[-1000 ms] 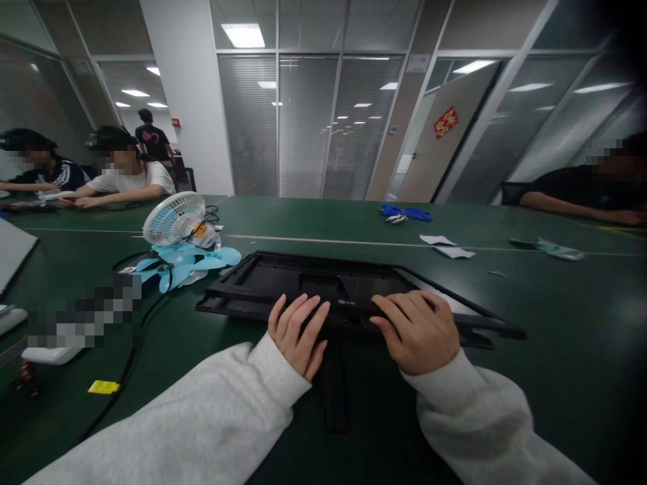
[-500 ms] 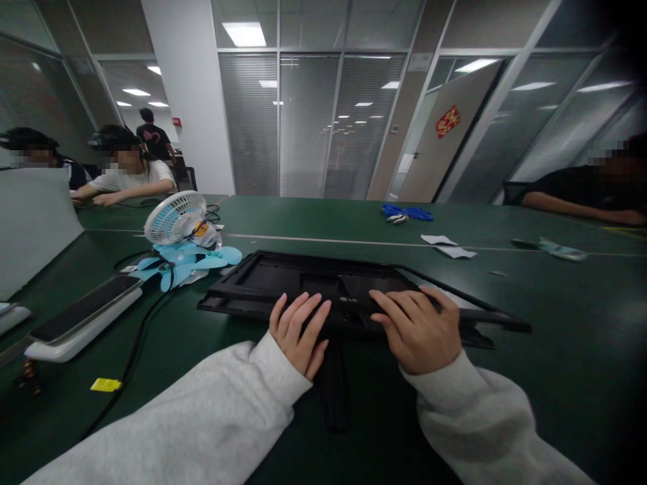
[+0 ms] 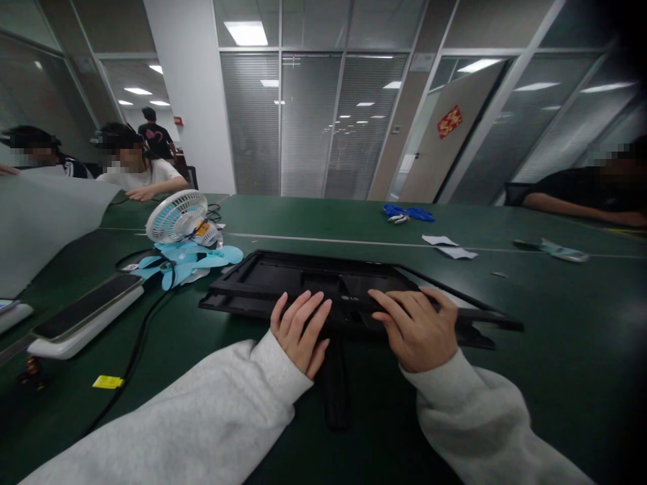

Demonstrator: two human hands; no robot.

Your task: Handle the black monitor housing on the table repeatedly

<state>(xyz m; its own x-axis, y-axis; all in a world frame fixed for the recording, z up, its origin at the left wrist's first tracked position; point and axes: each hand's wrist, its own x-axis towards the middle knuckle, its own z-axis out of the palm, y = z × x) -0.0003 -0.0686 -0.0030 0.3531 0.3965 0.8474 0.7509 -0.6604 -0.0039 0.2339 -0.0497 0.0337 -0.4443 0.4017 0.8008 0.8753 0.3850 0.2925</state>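
A black monitor housing (image 3: 263, 279) with an LG logo lies low over the green table, with a loose-looking thin frame edge slanting off at its right. My left hand (image 3: 302, 333) rests its spread fingertips on the near edge, left of the logo. On the same edge, right of the logo, lies my right hand (image 3: 422, 329), fingers extended and slightly bent. Neither hand is wrapped round the housing. Below it, between my hands, a dark stand piece (image 3: 335, 391) points toward me. The underside of the housing is hidden.
At the left are a white fan (image 3: 176, 219), light-blue blades (image 3: 189, 263), a phone (image 3: 88, 306) on a white base and a black cable with a yellow tag (image 3: 108, 382). Blue gloves (image 3: 408, 213) and paper pieces (image 3: 455, 252) lie beyond. Several people are around the table.
The large pale sheet at the far left has shifted and bent, and a person's hand now shows at its top. The slanting frame edge at the right moved slightly left. My hands stay almost still.
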